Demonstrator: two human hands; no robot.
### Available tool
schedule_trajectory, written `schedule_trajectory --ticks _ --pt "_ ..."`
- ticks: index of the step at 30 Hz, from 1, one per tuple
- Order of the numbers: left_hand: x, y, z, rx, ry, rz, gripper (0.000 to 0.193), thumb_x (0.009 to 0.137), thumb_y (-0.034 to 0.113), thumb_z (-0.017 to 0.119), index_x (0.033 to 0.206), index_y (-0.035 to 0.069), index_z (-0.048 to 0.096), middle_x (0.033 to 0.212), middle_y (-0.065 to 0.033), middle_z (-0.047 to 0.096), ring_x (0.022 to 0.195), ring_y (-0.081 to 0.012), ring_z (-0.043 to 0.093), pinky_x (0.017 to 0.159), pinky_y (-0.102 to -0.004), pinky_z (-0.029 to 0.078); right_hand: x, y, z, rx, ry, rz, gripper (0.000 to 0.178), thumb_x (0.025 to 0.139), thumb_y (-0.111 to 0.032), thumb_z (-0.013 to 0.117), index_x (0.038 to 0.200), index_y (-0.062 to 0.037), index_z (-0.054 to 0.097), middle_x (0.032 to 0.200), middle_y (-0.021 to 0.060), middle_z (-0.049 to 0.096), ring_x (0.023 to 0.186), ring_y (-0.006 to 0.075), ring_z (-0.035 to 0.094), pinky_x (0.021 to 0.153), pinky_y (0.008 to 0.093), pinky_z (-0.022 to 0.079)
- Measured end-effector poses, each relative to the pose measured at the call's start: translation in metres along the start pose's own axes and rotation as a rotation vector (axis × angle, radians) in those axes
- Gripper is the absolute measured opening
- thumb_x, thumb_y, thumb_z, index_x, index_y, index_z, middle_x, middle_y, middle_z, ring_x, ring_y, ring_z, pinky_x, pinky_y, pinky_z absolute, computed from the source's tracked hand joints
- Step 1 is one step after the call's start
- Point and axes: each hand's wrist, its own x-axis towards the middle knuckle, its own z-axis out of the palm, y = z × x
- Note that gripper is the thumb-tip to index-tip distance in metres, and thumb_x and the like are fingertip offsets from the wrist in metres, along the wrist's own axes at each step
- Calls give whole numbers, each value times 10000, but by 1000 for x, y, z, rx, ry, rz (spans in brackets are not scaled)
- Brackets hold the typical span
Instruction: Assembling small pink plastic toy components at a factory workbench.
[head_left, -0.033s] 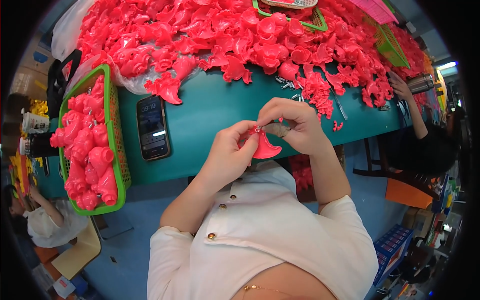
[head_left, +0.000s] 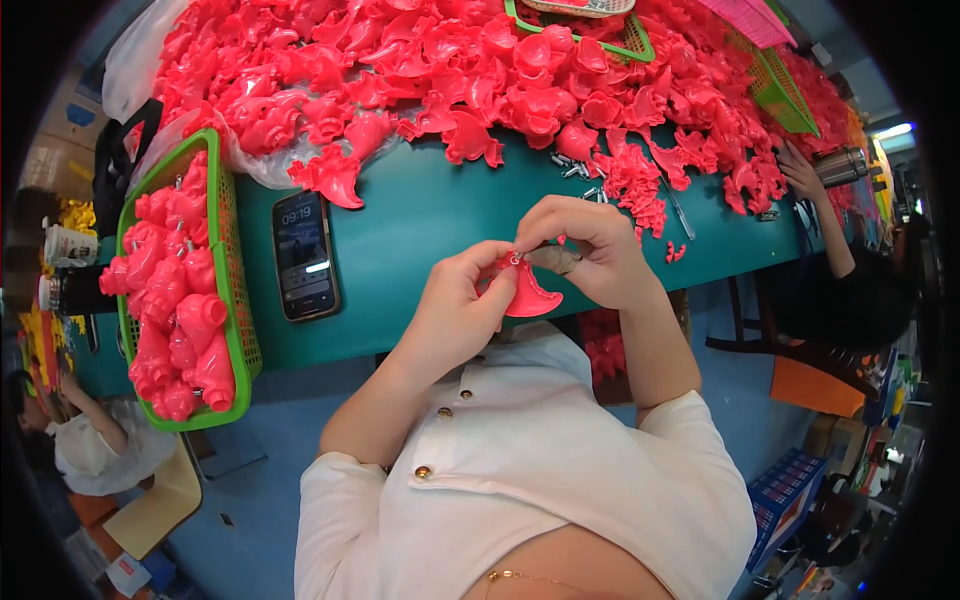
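My left hand (head_left: pixel 462 305) is closed, pinching a curved pink-red plastic piece (head_left: pixel 533 298) between thumb and fingers above the table's near edge. At the top of that piece a small shiny metal part (head_left: pixel 516 258) shows. My right hand (head_left: pixel 592 250) is closed too, its thumb and fingertips meeting at this metal part. The fingers partly hide whatever else they grip there. Beyond my right hand lie several small metal pins (head_left: pixel 573 168) and a heap of small pink pieces (head_left: pixel 634 188). A slim tool with a clear handle (head_left: pixel 682 215) rests beside the heap.
A big pile of pink plastic shells (head_left: pixel 400 70) covers the table's far side. To the left, a green basket (head_left: pixel 243 330) holds assembled pink pieces, and a phone (head_left: pixel 305 255) lies beside it. Co-workers' arms (head_left: pixel 835 235) show at right and left. A steel flask (head_left: pixel 840 166) stands at right.
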Motion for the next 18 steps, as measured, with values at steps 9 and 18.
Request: schedule_trajectory --ticks 9,18 --pt "1 1 -2 35 4 91 233 929 133 482 1099 5 578 737 17 573 517 -20 449 448 -177 361 3 -3 -5 -246 -91 -127 161 708 95 648 837 0 627 827 86 594 718 169 573 600 260 457" --pt "0 -3 -2 -45 -19 3 234 949 185 451 1073 27 571 738 19 554 535 -17 467 431 -169 370 -11 9 25 315 330 248 135 808 -43 655 919 33 636 890 84 605 827 142 584 716 242 465"
